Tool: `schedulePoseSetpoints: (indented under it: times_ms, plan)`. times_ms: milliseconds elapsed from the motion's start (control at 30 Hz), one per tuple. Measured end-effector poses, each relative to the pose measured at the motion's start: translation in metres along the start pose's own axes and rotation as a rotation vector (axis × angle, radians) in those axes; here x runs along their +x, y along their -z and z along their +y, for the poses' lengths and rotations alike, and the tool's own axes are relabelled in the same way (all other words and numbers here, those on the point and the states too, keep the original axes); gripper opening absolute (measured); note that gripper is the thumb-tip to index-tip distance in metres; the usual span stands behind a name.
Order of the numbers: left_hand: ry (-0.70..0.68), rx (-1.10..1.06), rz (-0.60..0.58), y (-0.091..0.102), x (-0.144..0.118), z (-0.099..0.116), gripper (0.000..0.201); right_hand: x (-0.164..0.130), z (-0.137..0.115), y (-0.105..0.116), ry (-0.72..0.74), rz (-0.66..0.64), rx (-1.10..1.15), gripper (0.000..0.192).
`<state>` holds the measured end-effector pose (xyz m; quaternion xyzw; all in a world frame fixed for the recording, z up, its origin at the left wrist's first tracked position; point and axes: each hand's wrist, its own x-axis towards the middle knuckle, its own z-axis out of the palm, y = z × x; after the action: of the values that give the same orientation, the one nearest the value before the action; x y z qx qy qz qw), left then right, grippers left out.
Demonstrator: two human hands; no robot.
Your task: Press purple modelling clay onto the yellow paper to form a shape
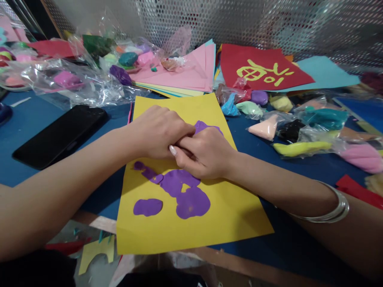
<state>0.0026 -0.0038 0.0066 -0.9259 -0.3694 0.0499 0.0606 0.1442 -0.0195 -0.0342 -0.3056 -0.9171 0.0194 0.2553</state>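
Note:
A sheet of yellow paper point(239, 223) lies before me, with flattened patches of purple clay point(193, 202) stuck on it. Over its upper middle my left hand point(161, 129) and my right hand point(206, 153) meet, fingers curled and overlapping. Whatever is between the fingers, if anything, is hidden. Behind the right knuckles more purple clay point(202, 125) shows on the paper. An oval purple piece point(148, 207) sits apart at lower left. Bangles point(336, 211) circle my right forearm.
A black phone point(60, 135) lies at left on the blue tabletop point(116, 119). Bagged clay point(324, 117) is scattered at right. Pink paper sheets point(191, 67) and a red sheet with yellow lettering point(263, 65) lie at the back, before a perforated metal panel point(209, 24).

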Motion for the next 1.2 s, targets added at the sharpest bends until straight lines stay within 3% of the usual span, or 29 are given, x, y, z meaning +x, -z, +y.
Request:
schedulePoseSetpoints:
  times_ms: [1200]
  plan:
    - [-0.024,0.006,0.024,-0.0002,-0.0011,-0.0006,0.015,0.0002,0.0001,-0.0005,0.007,-0.008,-0.016,0.046]
